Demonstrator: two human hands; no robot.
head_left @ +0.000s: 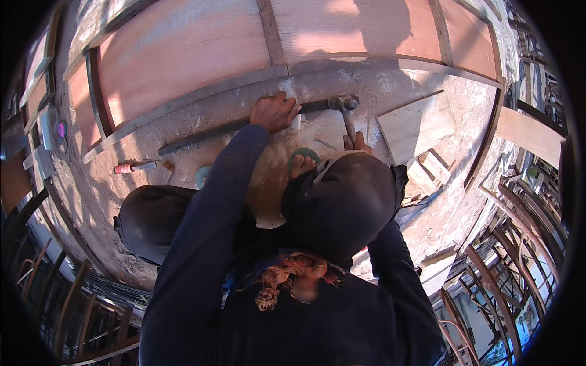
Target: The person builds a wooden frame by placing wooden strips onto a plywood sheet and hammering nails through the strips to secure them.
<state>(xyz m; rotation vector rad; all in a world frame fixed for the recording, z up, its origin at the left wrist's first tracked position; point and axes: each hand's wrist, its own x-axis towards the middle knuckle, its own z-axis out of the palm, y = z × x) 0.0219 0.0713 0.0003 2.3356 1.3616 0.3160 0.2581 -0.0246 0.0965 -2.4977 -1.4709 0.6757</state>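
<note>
Hammer [348,116] and bar [213,131] meet, in this view, at the bar's right end: the hammer's head lies over or just beside that end, and I cannot tell whether they touch. The handle runs from the head down toward the knee [345,201], into the right grip [361,145]. That grip looks closed round the handle's near end; the knee covers part of the hand. The left grip [274,113] lies over the bar from above, fingers bent across it; it seems to press the bar down rather than wrap fully round it, though its underside is hidden. A white piece [296,122] shows just beside those fingers; whether it is held, I cannot tell.

The step in hand looks like hammer work at the bar, one hand steadying and the other with the tool. A next move of this kind would call for a firm left hold, fingers clear of the head, and a sure hold on the handle. The head lies beyond the right grip, slightly left of it, and to the right of the left grip.

Round about on the ground [183,122] lie a pale board [421,122] and offcuts [430,171] to the right, a red-handled tool [124,168] to the left. Beyond the bar stretch pinkish panels [189,55] with dark strips [270,30] between them
</note>
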